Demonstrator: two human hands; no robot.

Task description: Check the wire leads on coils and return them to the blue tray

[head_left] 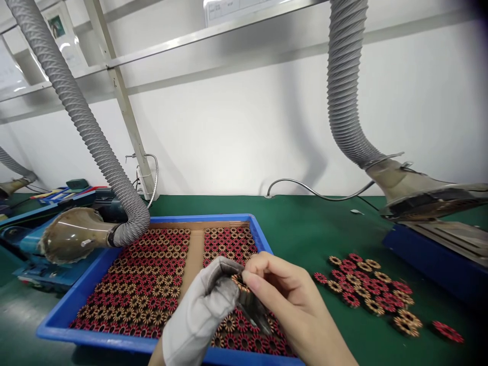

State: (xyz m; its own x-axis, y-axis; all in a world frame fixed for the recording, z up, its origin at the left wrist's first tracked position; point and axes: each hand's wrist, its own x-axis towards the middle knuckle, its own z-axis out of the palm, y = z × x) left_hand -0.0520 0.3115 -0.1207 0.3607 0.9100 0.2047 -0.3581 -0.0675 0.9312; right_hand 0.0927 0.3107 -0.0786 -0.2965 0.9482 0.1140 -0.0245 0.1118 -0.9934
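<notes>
Holding one small copper-coloured wound ring [241, 285] above the near part of a blue plastic tray [202, 218], your white-gloved left hand [202, 310] grasps it from its side, while the thumb and forefinger of your bare right hand [293, 300] pinch its upper edge. One dark tapered piece [256, 316] points down between your hands; it is too blurred to identify, and you cannot tell which hand carries it.

The single tray stands on the green-topped bench [305, 223] with two blocks of red and copper-coloured rings, a left block [152, 284] and a right block [229, 241], parted by one brown strip [196, 249]. These are too many to count exactly. To your right lies one loose cluster of similar rings [371, 287], roughly two dozen, some overlapping, plus one red ring [442, 328] just apart.

You have three grey corrugated hoses in sight: one at left [87, 132], one at right [345, 76], one at far left [13, 165]. One white printed sheet [236, 9] shows at the top; its writing is too small to read.
</notes>
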